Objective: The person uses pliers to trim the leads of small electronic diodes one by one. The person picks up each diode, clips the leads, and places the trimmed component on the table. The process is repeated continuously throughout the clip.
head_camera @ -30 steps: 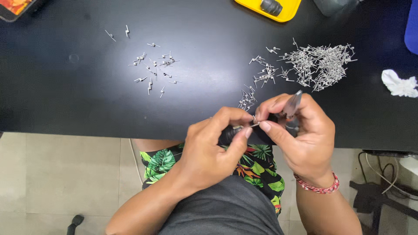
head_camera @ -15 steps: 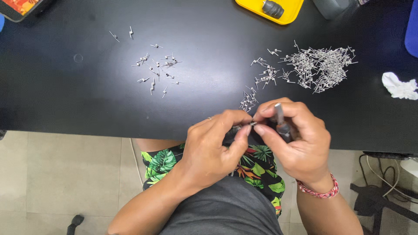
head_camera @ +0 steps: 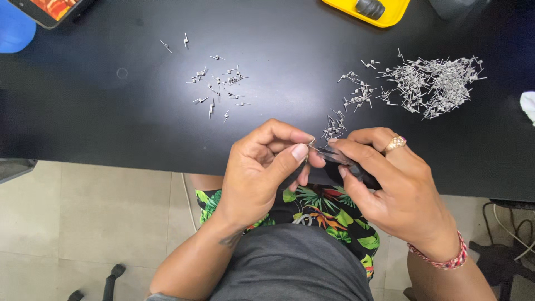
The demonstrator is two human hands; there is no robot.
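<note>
My left hand [head_camera: 262, 167] pinches a tiny metal wire piece [head_camera: 312, 145] between thumb and fingers at the near edge of the black table [head_camera: 111, 111]. Close beside it, my right hand [head_camera: 390, 184] grips a small black-handled tool [head_camera: 348, 164] whose metal tip meets the piece. The right hand wears a ring and a red bracelet. A large heap of small metal wire pieces [head_camera: 432, 83] lies at the right of the table. A smaller scatter of the same pieces [head_camera: 220, 83] lies left of centre, and a few more [head_camera: 334, 127] rest just beyond my fingers.
A yellow tray [head_camera: 368, 10] sits at the far edge, a phone [head_camera: 53, 8] and a blue object [head_camera: 14, 30] at the far left corner. White cloth [head_camera: 529, 106] pokes in at the right edge. Tiled floor and cables lie below the table.
The right hand has tilted the tool from pointing up to lying flat, its tip against the piece in the left fingers. Both hands stay at the table edge.
</note>
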